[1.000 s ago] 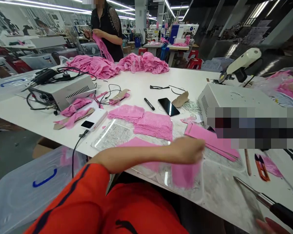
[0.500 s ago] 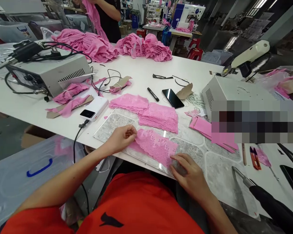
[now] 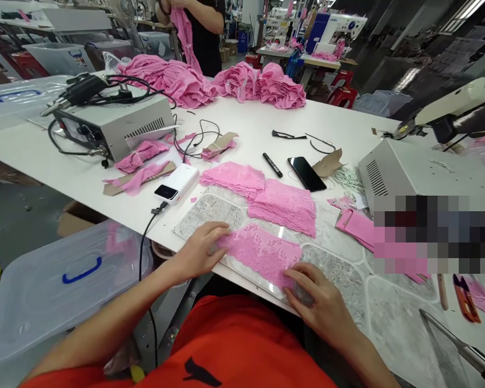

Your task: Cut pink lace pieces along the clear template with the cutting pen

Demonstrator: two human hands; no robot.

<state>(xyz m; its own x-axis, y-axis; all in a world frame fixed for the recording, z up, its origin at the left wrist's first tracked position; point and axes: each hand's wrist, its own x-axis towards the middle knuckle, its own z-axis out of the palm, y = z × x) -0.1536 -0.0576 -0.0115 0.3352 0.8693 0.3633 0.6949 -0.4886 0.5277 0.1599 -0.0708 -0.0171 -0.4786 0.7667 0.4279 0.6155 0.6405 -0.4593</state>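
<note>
A pink lace piece (image 3: 262, 252) lies flat on a clear plate (image 3: 210, 211) at the near edge of the white table (image 3: 246, 129). My left hand (image 3: 200, 249) rests on the lace's left end, fingers curled and pressing it down. Over at the lace's right end, my right hand (image 3: 317, 302) presses with fingertips flat. Two stacks of pink lace (image 3: 283, 203) lie just beyond the piece.
A white power bank (image 3: 177, 184), marker (image 3: 272, 165) and phone (image 3: 306, 173) lie mid-table. Grey boxes stand at left (image 3: 113, 124) and right (image 3: 412, 172). Pink garment heaps (image 3: 242, 83) sit far back, where a person in black (image 3: 204, 27) handles pink cloth. A clear bin (image 3: 56, 285) stands at lower left.
One second ago my left arm reached across carrying a pink piece. The piece now lies flat with both hands on its ends. The view has shifted slightly since half a second ago.
</note>
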